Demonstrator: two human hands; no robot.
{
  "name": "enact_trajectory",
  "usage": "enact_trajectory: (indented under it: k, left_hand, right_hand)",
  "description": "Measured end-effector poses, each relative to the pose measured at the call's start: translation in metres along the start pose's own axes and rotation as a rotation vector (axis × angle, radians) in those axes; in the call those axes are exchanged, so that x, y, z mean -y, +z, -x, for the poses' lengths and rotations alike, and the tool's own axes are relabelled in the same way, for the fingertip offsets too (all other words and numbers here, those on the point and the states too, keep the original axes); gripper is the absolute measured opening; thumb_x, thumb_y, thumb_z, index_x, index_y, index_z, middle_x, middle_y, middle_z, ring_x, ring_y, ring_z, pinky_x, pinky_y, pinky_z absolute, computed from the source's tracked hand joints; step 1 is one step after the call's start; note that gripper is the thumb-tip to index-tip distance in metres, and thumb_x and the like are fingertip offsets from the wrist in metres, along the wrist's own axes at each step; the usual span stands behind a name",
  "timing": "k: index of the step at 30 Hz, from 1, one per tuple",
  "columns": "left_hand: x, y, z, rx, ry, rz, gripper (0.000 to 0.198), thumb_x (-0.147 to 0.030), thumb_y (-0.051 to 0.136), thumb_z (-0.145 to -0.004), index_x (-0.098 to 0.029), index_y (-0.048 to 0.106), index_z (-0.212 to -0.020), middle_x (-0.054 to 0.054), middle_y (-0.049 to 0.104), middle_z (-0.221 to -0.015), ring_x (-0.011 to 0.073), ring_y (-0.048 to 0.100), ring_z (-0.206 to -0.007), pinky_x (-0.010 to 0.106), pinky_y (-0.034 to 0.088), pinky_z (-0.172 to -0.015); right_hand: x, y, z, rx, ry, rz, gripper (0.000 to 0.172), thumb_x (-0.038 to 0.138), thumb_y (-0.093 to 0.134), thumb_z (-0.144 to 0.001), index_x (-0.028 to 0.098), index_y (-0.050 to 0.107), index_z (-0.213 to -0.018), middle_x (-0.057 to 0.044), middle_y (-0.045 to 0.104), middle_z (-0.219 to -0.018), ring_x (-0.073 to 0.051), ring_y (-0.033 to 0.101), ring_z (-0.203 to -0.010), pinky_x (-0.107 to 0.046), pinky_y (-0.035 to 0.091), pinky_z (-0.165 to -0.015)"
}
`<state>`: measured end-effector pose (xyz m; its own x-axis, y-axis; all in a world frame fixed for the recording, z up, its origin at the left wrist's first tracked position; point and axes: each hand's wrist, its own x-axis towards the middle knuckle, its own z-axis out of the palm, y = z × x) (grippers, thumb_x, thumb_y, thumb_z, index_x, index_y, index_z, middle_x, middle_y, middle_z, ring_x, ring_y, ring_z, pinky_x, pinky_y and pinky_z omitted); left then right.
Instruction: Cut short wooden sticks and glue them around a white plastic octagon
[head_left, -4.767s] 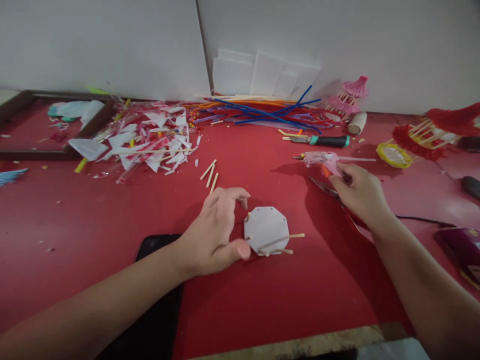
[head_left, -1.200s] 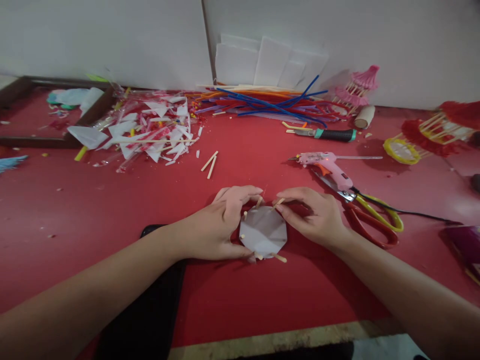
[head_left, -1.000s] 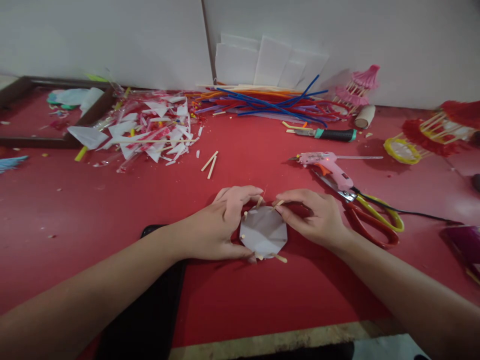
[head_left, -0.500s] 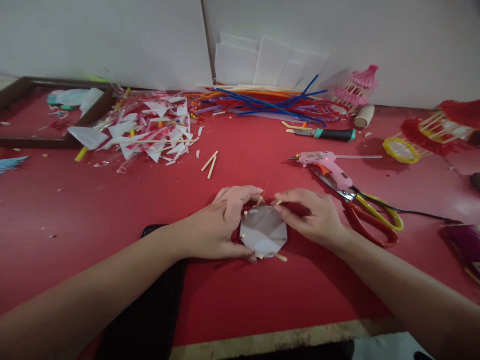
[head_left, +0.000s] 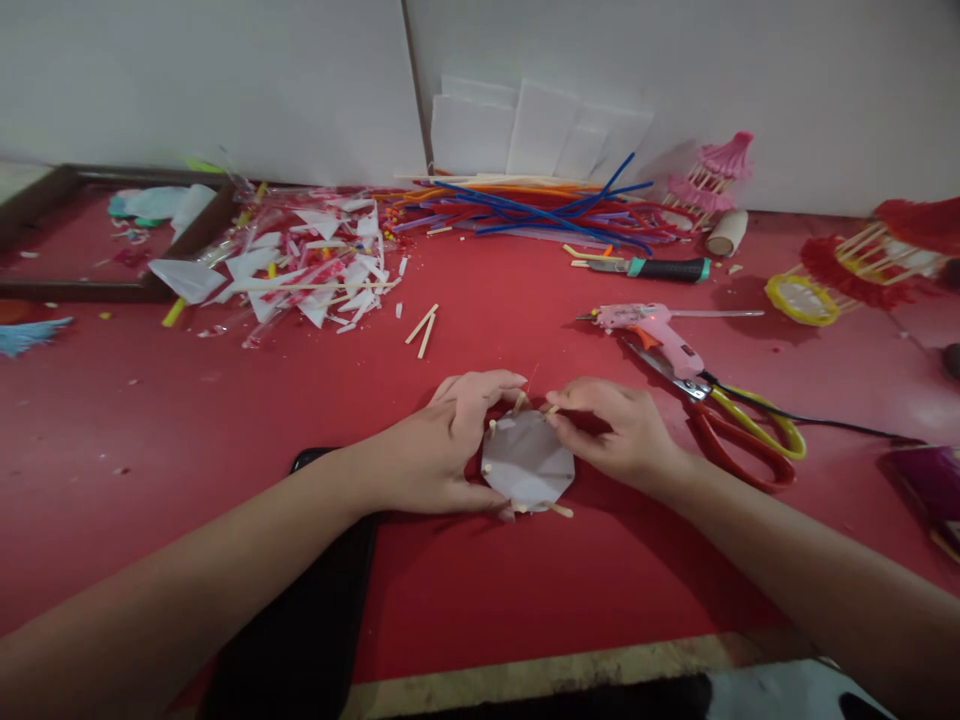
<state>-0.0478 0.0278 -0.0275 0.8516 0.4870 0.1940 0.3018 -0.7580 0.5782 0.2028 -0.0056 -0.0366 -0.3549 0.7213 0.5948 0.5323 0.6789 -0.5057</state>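
A white many-sided foam piece sits at the front middle of the red table, with several short wooden sticks standing around its edge. My left hand curves around its left side, thumb at the near edge and fingers at the far edge, gripping it. Between the thumb and index finger of my right hand is a short wooden stick, pinched at the far right edge of the piece. Another stick leans outward at the near edge. My fingers hide part of the rim.
Right of my hands lie a pink glue gun, scissors and a craft knife. Two loose sticks lie ahead. Scraps and pipe cleaners are at the back. A black phone lies under my left forearm.
My right hand has shifted very slightly left with the stick. The left hand keeps its hold on the foam piece, and the view has turned a little.
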Motion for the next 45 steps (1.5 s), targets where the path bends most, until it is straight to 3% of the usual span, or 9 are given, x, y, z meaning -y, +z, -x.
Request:
enact_trajectory:
  k: [15, 21, 26, 31, 35, 38, 40, 43, 45]
  left_hand:
    - [-0.001, 0.000, 0.000, 0.001, -0.032, 0.013, 0.093, -0.053, 0.077, -0.077, -0.024, 0.022, -0.147, 0.022, 0.043, -0.145, 0.0377, 0.048, -0.136, 0.056, 0.041, -0.111]
    - [-0.001, 0.000, -0.001, -0.016, -0.033, 0.040, 0.093, -0.049, 0.079, -0.075, -0.023, 0.025, -0.146, 0.021, 0.048, -0.142, 0.0374, 0.051, -0.132, 0.055, 0.042, -0.110]
    - [-0.003, -0.001, -0.001, -0.006, -0.028, 0.038, 0.090, -0.050, 0.077, -0.078, -0.024, 0.024, -0.145, 0.022, 0.042, -0.145, 0.0357, 0.051, -0.132, 0.053, 0.044, -0.109]
    - [-0.003, 0.000, -0.001, 0.010, -0.031, 0.050, 0.089, -0.048, 0.078, -0.078, -0.025, 0.023, -0.143, 0.021, 0.044, -0.142, 0.0362, 0.051, -0.133, 0.057, 0.043, -0.110]
    - [-0.005, -0.015, -0.005, 0.059, -0.096, 0.164, 0.098, -0.049, 0.085, -0.068, -0.024, 0.026, -0.142, 0.022, 0.037, -0.149, 0.0387, 0.043, -0.140, 0.054, 0.045, -0.109]
    - [-0.007, -0.039, -0.008, 0.142, -0.105, 0.232, 0.088, -0.038, 0.077, -0.077, -0.024, 0.024, -0.145, 0.018, 0.038, -0.149, 0.0326, 0.045, -0.139, 0.046, 0.050, -0.106]
    - [-0.004, -0.053, -0.010, 0.024, -0.178, 0.159, 0.065, -0.028, 0.066, -0.082, -0.023, 0.034, -0.138, 0.014, 0.047, -0.140, 0.0288, 0.055, -0.128, 0.043, 0.052, -0.101]
    - [0.009, -0.062, -0.012, -0.358, -0.452, -0.221, 0.030, -0.027, 0.053, -0.088, -0.021, 0.050, -0.117, 0.009, 0.060, -0.115, 0.0276, 0.060, -0.110, 0.045, 0.050, -0.098]
    - [0.020, -0.060, -0.013, -0.426, -0.574, -0.465, 0.023, -0.035, 0.050, -0.093, -0.018, 0.055, -0.107, 0.011, 0.062, -0.107, 0.0314, 0.059, -0.110, 0.050, 0.047, -0.100]
  right_hand:
    - [-0.001, 0.000, -0.001, 0.020, 0.064, -0.037, 0.015, 0.014, 0.062, -0.088, 0.026, 0.064, -0.097, -0.001, 0.077, -0.091, -0.014, 0.075, -0.080, -0.024, 0.060, -0.070]
    - [0.001, -0.004, 0.000, 0.042, 0.218, -0.058, 0.033, 0.022, 0.068, -0.085, 0.026, 0.061, -0.118, 0.000, 0.078, -0.090, -0.015, 0.075, -0.083, -0.026, 0.060, -0.076]
    - [0.001, -0.006, -0.003, 0.048, 0.109, -0.011, 0.007, 0.020, 0.066, -0.087, 0.022, 0.069, -0.094, -0.003, 0.077, -0.088, -0.014, 0.073, -0.078, -0.025, 0.058, -0.071]
    - [0.001, -0.005, -0.005, 0.059, 0.124, -0.006, 0.005, 0.021, 0.064, -0.089, 0.022, 0.069, -0.088, -0.002, 0.076, -0.082, -0.014, 0.071, -0.072, -0.025, 0.056, -0.067]
    - [0.000, -0.003, -0.005, 0.068, 0.119, -0.014, 0.004, 0.021, 0.064, -0.088, 0.022, 0.068, -0.088, -0.002, 0.076, -0.081, -0.014, 0.071, -0.071, -0.026, 0.056, -0.065]
    - [0.001, -0.005, -0.005, 0.074, 0.099, -0.029, 0.005, 0.021, 0.064, -0.088, 0.022, 0.068, -0.090, -0.003, 0.076, -0.082, -0.015, 0.072, -0.073, -0.026, 0.056, -0.067]
    - [0.003, -0.007, -0.005, 0.069, 0.109, -0.061, 0.008, 0.026, 0.065, -0.089, 0.022, 0.068, -0.095, -0.004, 0.076, -0.086, -0.016, 0.072, -0.078, -0.028, 0.057, -0.072]
    - [0.005, -0.011, -0.006, 0.068, 0.139, -0.126, 0.018, 0.033, 0.064, -0.090, 0.022, 0.068, -0.103, -0.006, 0.075, -0.093, -0.018, 0.071, -0.084, -0.031, 0.057, -0.076]
    - [0.004, -0.012, -0.006, 0.054, 0.167, -0.164, 0.019, 0.034, 0.061, -0.093, 0.021, 0.068, -0.104, -0.006, 0.074, -0.094, -0.017, 0.070, -0.085, -0.031, 0.056, -0.076]
